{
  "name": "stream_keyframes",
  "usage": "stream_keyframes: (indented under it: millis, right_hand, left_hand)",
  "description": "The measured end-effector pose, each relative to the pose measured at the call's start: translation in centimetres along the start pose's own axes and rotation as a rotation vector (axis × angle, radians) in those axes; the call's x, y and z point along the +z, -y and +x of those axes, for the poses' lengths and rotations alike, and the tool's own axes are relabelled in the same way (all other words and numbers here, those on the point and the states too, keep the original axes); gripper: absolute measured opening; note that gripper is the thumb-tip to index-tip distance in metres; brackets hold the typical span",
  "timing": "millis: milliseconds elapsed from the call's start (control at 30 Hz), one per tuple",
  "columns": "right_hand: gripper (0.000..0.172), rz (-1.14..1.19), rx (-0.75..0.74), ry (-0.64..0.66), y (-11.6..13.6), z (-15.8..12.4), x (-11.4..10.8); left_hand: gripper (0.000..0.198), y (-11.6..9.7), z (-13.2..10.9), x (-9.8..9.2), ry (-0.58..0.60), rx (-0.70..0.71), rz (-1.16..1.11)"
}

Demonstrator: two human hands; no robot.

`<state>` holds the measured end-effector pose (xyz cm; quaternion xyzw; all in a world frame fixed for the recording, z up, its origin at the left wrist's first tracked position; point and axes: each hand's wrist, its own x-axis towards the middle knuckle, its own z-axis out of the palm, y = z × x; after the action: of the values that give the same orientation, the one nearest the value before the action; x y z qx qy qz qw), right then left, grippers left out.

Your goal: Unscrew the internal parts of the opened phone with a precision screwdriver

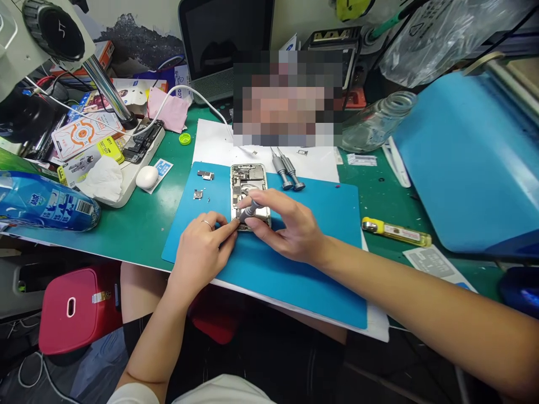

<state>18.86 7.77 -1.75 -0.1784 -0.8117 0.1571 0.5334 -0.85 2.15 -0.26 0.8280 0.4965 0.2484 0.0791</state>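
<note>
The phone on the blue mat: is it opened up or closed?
Opened up. The phone lies flat with its internal parts exposed; the right hand holds a screwdriver to it, the left hand steadies its lower edge.

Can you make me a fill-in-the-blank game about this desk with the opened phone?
1. The opened phone lies on a ___ mat.
2. The right hand holds a grey ___ over the phone.
3. The left hand wears a ___ on one finger.
4. The tool lying right of the mat has a ___ handle.

Missing words: blue; screwdriver; ring; yellow
</note>
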Motion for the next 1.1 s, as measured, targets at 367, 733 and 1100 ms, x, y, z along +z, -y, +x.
stream_keyframes:
  millis: [367,733,1100]
  right_hand:
    - [0.058,0.008,0.096,0.006,0.26,-0.45,0.14]
    - [0.065,0.039,0.104,0.0,0.36,-0.45,0.07]
    - [0.063,0.165,0.212,-0.083,0.75,-0.56,0.04]
  left_hand:
    - [0.023,-0.05,0.04,0.08,-0.006,0.002,-0.009]
    - [0.022,-0.03,-0.01,0.11,0.0,-0.006,-0.014]
    - [0.023,-0.09,0.01,0.07,-0.029,-0.012,-0.024]
